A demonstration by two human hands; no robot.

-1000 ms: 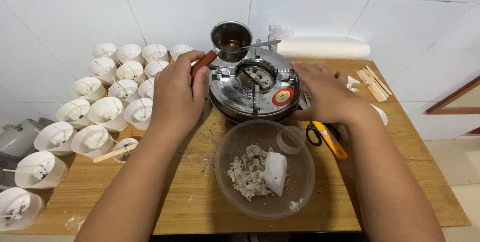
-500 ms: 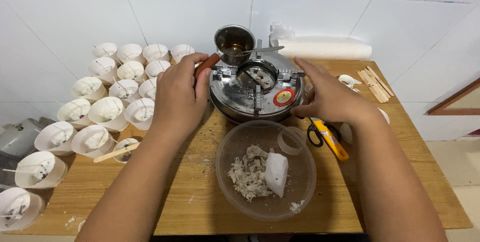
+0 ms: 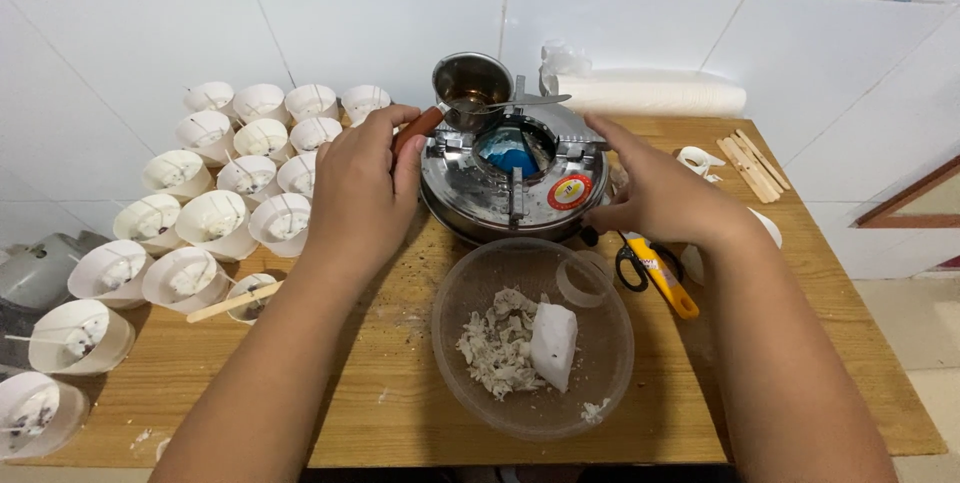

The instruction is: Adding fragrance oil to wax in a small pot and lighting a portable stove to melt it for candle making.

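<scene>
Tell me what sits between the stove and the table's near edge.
In the head view, a clear plastic bowl with white wax crumbs and a white block lies between the stove and the table edge.

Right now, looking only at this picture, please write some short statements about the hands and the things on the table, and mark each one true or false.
1. The left hand holds the red-brown handle of the small metal pot. True.
2. A blue flame shows in the middle of the round stove. True.
3. The right hand holds the yellow-handled scissors. False: they lie on the table; the hand is at the stove's right side.
4. The clear bowl is empty. False: it holds white crumbled pieces and a white block.
5. The white cups stand to the right of the stove. False: they are on its left.
</scene>
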